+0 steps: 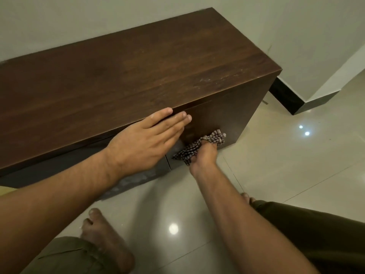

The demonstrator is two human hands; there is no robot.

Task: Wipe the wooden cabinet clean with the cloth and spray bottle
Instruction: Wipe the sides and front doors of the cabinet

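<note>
One dark wood-grain cabinet (138,62) — boxy, smooth. One checked cloth (199,147), bunched in the gripping right hand (203,157); left hand (146,139) flat, fingers extended, on the near edge.

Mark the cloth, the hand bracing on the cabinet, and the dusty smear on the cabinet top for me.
cloth (199,147), head view, on the checked fabric bunched in the right hand (203,157).
left hand (146,141), head view, on the back of the hand, laid flat over the cabinet's front edge.
dusty smear (217,79), head view, on the pale streaks near the top's right end.

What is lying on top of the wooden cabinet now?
Only the left hand rests at the front edge of the wooden cabinet. What lies under that hand is hidden.
</note>
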